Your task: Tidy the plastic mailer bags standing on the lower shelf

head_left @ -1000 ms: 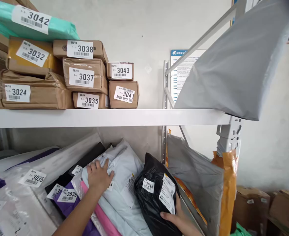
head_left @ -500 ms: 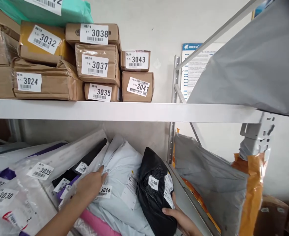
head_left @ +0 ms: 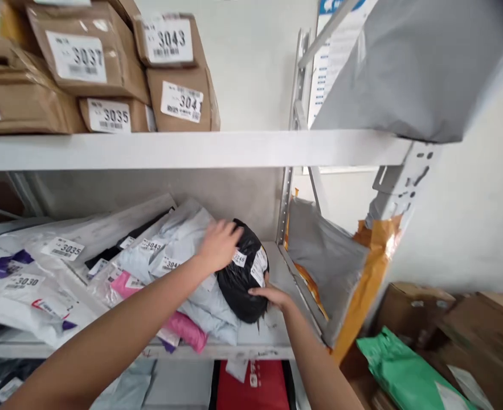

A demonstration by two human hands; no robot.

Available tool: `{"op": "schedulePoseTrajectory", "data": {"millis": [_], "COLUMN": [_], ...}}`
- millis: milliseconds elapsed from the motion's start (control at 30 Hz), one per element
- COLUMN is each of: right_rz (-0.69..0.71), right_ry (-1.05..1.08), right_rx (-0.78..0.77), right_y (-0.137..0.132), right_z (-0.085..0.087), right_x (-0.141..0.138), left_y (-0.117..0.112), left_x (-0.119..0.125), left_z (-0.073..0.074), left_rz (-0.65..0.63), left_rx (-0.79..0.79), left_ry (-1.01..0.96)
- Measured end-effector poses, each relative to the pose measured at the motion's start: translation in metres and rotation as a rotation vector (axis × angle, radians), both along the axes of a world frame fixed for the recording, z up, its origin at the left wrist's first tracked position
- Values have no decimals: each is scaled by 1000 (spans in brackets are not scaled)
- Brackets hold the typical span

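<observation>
A black plastic parcel [head_left: 238, 287] labelled 3046 stands at the right end of the middle shelf's row of parcels. My right hand [head_left: 272, 293] grips its right side, thumb across the front; the other fingers are mostly hidden behind it. Slightly blurred, my left hand [head_left: 220, 246] is over the parcel's upper left edge, fingers stretched towards its top. Pale grey-blue parcels [head_left: 195, 219] lean just left of it, partly covered by my left forearm. A pink parcel [head_left: 187, 330] pokes out beneath them.
Above runs a white shelf beam [head_left: 234, 149] with numbered cardboard boxes [head_left: 93, 48] on it. White bagged parcels [head_left: 3, 256] lie at left. A grey bag [head_left: 328, 256] hangs by the upright at right. Below are a red bag [head_left: 253, 387] and a green parcel [head_left: 405, 370].
My left hand has moved right from the pale parcel to the black parcel. My right hand keeps its hold. The black parcel now stands more upright, and the view takes in more below and to the right.
</observation>
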State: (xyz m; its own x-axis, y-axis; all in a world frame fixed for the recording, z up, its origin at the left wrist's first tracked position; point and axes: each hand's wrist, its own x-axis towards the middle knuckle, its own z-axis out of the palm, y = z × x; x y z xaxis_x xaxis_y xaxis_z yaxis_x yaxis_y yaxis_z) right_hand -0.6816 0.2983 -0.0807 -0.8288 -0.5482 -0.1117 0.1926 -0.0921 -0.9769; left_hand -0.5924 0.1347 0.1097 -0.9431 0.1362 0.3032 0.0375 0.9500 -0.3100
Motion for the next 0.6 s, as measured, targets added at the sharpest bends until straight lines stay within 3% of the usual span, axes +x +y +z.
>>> {"op": "schedulePoseTrajectory", "data": {"millis": [67, 100, 167, 233, 333, 467, 600], "right_rz": [-5, -19, -103, -256, -440, -326, -208], "right_ry": [-32, -30, 39, 154, 290, 317, 245], "right_rx": [70, 100, 141, 174, 196, 159, 172], "right_y": [4, 6, 10, 16, 30, 46, 46], "right_z": [-1, -3, -10, -18, -25, -20, -16], "right_x": [-2, -2, 2, 11, 27, 30, 17], "left_y": [36, 48, 61, 67, 78, 102, 100], "left_x": [-23, -33, -49, -58, -63, -69, -73], "left_z": [-20, -32, -56, -77, -98, -106, -84], "left_rz": [-299, -330, -278, -192, -150, -77, -72], "left_rx": [-40, -41, -19, 20, 69, 150, 291], "left_ry": [-201, -289, -374, -340, -294, -312, -285]}}
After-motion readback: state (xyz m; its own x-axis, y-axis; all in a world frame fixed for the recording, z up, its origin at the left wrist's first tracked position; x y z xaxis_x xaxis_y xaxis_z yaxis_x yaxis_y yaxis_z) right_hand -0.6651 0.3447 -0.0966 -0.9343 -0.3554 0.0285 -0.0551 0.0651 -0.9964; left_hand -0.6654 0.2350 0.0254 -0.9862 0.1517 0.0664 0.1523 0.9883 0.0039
